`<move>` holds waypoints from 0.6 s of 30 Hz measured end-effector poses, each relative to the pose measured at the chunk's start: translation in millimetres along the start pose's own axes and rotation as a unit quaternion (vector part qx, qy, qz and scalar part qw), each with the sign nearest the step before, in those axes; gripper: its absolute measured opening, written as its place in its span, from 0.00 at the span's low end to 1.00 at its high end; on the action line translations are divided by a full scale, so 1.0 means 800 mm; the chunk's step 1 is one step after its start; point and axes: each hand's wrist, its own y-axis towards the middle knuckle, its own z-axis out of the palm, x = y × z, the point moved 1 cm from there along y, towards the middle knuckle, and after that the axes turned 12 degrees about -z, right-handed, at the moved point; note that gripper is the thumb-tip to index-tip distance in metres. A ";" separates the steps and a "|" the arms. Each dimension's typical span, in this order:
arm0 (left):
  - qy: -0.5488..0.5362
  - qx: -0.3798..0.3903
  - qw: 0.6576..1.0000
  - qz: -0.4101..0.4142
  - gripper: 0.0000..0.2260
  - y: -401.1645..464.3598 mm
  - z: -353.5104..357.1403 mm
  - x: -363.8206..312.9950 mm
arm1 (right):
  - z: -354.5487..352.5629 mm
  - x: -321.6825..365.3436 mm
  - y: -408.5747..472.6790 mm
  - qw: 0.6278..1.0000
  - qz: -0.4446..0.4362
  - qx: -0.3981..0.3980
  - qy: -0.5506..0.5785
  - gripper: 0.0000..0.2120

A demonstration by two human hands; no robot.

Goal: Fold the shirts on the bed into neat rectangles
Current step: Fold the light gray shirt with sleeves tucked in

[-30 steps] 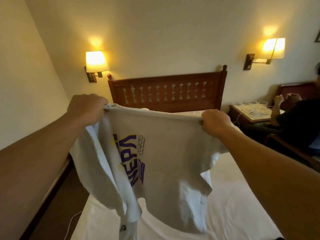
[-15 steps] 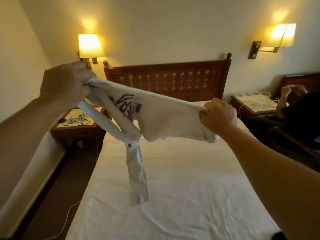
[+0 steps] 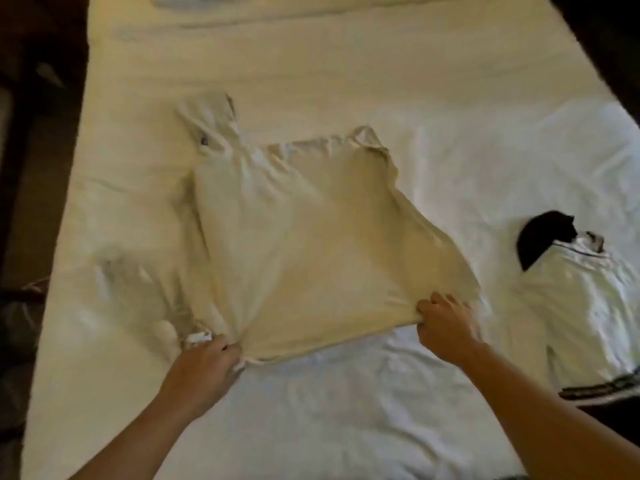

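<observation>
We find no legible text, label, brand, number or sign anywhere in the head view. The pale shirt (image 3: 311,237) spread on the bed (image 3: 311,64) shows us only plain fabric on its upper side, and a small dark mark near its far left corner is too blurred for us to read. The second garment (image 3: 585,299) at the right edge carries dark striped trim and a black patch, but we can make out no lettering on it.
</observation>
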 end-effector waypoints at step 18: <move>-0.006 -0.009 0.999 0.030 0.11 0.092 0.110 -0.246 | 0.104 -0.105 -0.010 0.762 0.361 -0.104 0.528 0.05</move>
